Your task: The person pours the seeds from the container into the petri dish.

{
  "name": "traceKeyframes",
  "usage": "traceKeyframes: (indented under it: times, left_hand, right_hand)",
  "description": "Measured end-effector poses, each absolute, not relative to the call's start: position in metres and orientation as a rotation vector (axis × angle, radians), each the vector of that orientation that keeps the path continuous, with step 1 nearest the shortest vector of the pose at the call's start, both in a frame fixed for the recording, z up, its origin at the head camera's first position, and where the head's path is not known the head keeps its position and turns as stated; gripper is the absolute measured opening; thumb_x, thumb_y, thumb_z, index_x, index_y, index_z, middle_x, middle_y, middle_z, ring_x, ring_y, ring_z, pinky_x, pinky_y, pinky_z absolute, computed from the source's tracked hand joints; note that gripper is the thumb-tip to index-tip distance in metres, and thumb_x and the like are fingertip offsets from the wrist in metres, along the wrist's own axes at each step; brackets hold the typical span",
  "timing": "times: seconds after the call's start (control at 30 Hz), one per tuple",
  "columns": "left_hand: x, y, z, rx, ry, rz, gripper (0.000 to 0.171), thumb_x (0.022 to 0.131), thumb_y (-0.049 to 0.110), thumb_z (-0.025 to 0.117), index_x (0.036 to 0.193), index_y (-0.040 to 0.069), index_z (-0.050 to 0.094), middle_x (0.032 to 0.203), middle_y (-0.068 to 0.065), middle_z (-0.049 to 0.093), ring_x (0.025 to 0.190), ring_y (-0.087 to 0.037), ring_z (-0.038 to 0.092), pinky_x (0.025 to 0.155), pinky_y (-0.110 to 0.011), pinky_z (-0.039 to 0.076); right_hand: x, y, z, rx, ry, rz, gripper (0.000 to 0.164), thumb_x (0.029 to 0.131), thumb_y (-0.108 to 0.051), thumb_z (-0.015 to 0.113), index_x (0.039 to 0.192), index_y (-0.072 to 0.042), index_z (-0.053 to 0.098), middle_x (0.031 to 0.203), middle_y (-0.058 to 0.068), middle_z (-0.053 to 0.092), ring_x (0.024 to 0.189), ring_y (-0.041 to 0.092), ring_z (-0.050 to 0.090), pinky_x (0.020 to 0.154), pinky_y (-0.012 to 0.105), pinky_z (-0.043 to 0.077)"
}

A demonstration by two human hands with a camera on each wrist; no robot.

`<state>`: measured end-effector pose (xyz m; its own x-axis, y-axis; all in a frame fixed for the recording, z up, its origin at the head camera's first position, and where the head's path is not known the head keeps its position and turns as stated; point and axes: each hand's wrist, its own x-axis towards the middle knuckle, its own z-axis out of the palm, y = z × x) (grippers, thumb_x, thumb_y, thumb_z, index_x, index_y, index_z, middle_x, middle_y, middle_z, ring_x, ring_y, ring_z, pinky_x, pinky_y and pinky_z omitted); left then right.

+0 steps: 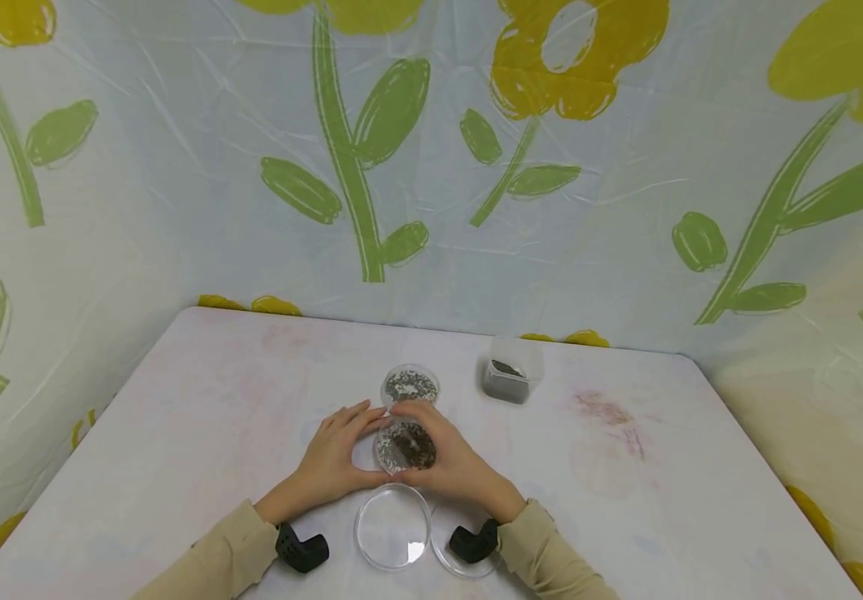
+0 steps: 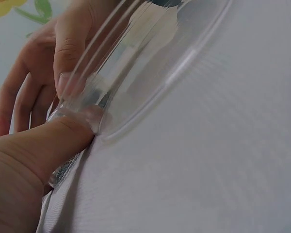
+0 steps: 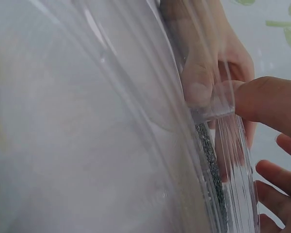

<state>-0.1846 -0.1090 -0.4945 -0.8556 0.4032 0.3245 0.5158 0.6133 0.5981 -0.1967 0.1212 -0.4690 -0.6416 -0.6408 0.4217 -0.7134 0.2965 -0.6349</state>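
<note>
Held between both hands near the middle of the bench (image 1: pixel 251 400): a shallow, round, clear dish (image 1: pixel 377 454), scattered with dark and pale bits (image 1: pixel 411 447). Fingers and thumb of the left hand (image 1: pixel 337 454) curved around one side, those of the right hand (image 1: pixel 456 457) around the other, thumb tips close together at the near edge. Impossible to tell whether raised or resting, lidded or not. Judging by looks, light, stiff and smooth, probably slippery, liable to crack under a hard squeeze; best taken by opposite sides of the rim and kept level, the contents seeming loose enough to slide. Just behind, a second dish (image 1: pixel 411 367) with similar dark and pale bits. Farther back, to the right, a clear box (image 1: pixel 506 387) with dark grey fill. Closest to the viewer, a clear round piece (image 1: pixel 392 527), seemingly empty, and beside it another transparent disc (image 1: pixel 441 533), partly hidden by a black wrist device (image 1: pixel 474 542).
</note>
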Motion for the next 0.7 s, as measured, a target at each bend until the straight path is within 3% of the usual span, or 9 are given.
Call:
traceKeyframes:
  times: [0.23,0.4,0.7]
  left_hand:
    - [-0.1842,-0.1094,-0.4955,-0.734,-2.703,-1.078,0.083,0.069,0.043,0.088,0.140,0.016,0.056,0.151,-0.021,0.041,0.136,-0.051,0.035,0.105,-0.071,0.029]
    - [-0.1844,-0.1096,-0.4951,-0.748,-2.701,-1.084,0.083,0.069,0.046,0.087,0.141,0.016,0.056,0.151,-0.020,0.041,0.137,-0.050,0.034,0.106,-0.070,0.028]
    - [-0.1846,-0.1127,-0.4926,-0.796,-2.711,-1.095,0.089,0.070,0.050,0.086,0.144,0.013,0.052,0.151,-0.022,0.040,0.137,-0.051,0.033,0.106,-0.071,0.027]
  right_hand:
    - [-0.1951,0.1220,-0.4670,1.287,-2.498,1.270,0.080,0.076,-0.013,0.086,0.144,-0.014,0.045,0.146,0.003,0.047,0.136,0.023,0.042,0.113,0.043,0.035]
    - [-0.1964,0.1234,-0.4638,1.357,-2.513,1.255,0.077,0.077,-0.013,0.085,0.143,-0.011,0.046,0.147,0.002,0.047,0.137,0.021,0.041,0.114,0.044,0.033]
    - [-0.1959,0.1240,-0.4655,1.417,-2.525,1.234,0.075,0.078,-0.011,0.082,0.143,-0.006,0.046,0.146,0.010,0.049,0.141,0.030,0.038,0.116,0.063,0.014]
